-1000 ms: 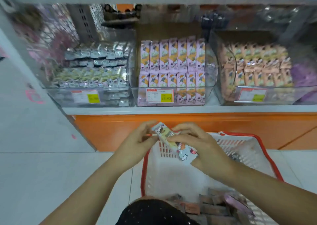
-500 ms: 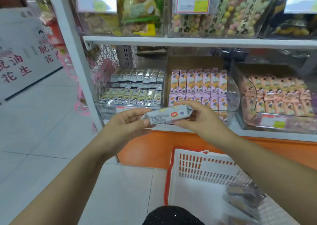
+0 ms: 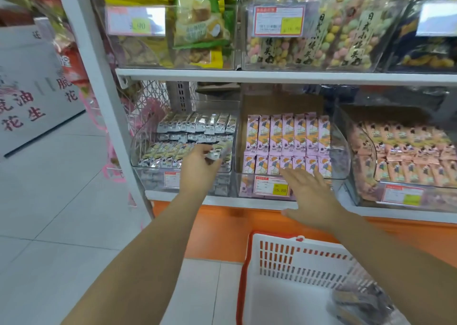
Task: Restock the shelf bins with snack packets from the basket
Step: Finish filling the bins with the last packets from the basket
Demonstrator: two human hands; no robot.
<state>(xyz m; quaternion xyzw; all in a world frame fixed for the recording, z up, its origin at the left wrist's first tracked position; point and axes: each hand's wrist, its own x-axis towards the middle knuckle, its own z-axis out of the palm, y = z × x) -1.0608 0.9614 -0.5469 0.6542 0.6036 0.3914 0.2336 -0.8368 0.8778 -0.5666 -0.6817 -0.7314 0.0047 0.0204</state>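
My left hand (image 3: 199, 166) reaches over the front of the left clear bin (image 3: 148, 168) and pinches a silver-and-yellow snack packet (image 3: 218, 151) above rows of matching packets. With its fingers spread and holding nothing, my right hand (image 3: 308, 196) hovers in front of the middle bin (image 3: 340, 151) of pink-and-orange packets. Below it on the floor stands the white basket with a red rim (image 3: 279, 255), and a few blurred dark packets (image 3: 358, 302) lie in its right corner.
A third bin (image 3: 400, 196) of peach packets stands at the right of the same shelf. Above it, the upper shelf (image 3: 272, 75) carries bins of chips and coloured puffs. A white upright post (image 3: 99, 82) bounds the shelf on the left, with tiled floor beyond.
My left hand has carried the packet from in front of the shelf into the left bin. My right hand has let go of it and opened. The view has moved closer and up.
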